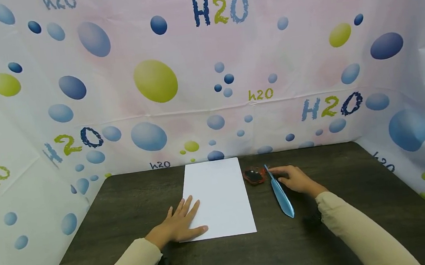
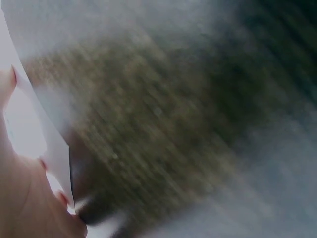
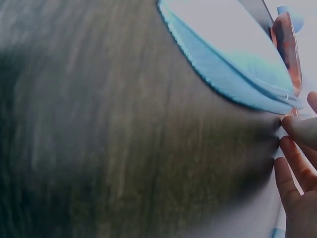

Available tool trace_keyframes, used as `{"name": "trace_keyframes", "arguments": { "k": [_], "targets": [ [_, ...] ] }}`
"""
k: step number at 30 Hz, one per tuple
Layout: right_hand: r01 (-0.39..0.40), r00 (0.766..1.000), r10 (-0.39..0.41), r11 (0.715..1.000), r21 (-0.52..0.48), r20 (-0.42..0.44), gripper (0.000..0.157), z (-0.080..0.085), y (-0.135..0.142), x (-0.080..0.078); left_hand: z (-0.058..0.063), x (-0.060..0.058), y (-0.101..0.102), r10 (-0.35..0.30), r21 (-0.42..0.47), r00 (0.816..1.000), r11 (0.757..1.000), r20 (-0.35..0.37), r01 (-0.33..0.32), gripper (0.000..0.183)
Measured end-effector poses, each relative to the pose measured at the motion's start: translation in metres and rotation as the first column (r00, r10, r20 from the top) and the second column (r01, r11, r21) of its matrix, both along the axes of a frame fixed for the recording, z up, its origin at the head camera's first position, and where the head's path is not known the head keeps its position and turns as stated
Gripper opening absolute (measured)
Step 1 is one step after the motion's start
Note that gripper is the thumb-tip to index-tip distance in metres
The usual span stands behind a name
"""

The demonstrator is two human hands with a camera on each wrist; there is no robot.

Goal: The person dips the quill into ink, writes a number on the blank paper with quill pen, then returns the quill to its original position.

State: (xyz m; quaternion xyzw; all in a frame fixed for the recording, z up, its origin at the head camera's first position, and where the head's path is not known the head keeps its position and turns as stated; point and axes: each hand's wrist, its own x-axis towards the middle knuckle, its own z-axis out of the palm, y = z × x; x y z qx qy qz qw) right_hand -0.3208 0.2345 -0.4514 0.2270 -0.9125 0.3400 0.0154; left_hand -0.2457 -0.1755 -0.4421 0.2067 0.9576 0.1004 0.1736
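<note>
A blank white sheet of paper [image 1: 223,192] lies on the dark table. My left hand [image 1: 177,224] rests flat on its lower left part, fingers spread. In the left wrist view, that hand [image 2: 29,198] shows only at the left edge, over the paper [image 2: 54,144]. Right of the sheet lies a light blue feather-shaped thing [image 1: 281,196] with a thin stem. Fingers extended, my right hand [image 1: 296,179] is at the stem's upper end. The right wrist view has its fingertips [image 3: 287,124] beside the narrow end of the blue feather-shaped thing [image 3: 233,64]; contact is unclear.
A dark object with a reddish, see-through rim [image 1: 254,175] lies between the paper and the feather-shaped thing. The dark wood-grain table [image 1: 227,262] ends at a white backdrop [image 1: 203,54] with printed bubbles and H2O lettering, which also rises at both sides.
</note>
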Motion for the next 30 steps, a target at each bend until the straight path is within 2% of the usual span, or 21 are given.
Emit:
{"name": "trace_keyframes", "arguments": {
  "k": [7,9,15,22,30],
  "targets": [
    [0.059,0.996,-0.059,0.998,-0.004,0.073,0.038,0.0025,-0.0043,0.0010,0.0013,-0.0006,-0.0009,0.001,-0.002,1.000,1.000,-0.027,-0.001,0.088],
    [0.067,0.995,-0.067,0.998,0.003,0.069,0.037,0.0018,-0.0047,0.0006,0.0016,-0.0007,-0.0008,0.001,0.003,1.000,1.000,-0.027,-0.001,0.088],
    [0.085,0.996,-0.086,0.995,0.045,0.016,0.035,-0.0023,-0.0056,-0.0002,0.0007,0.0021,0.0008,0.003,0.015,1.000,1.000,-0.018,-0.003,0.088],
    [0.098,0.991,-0.086,0.989,0.110,-0.107,0.032,-0.0021,-0.0064,-0.0010,0.0020,0.0007,0.0021,0.001,0.006,1.000,1.000,-0.002,-0.001,0.088],
    [0.101,0.987,-0.080,0.984,0.144,-0.141,0.030,-0.0026,-0.0080,-0.0031,0.0036,0.0003,0.0014,0.006,-0.003,1.000,1.000,0.012,-0.006,0.088]
  ]
}}
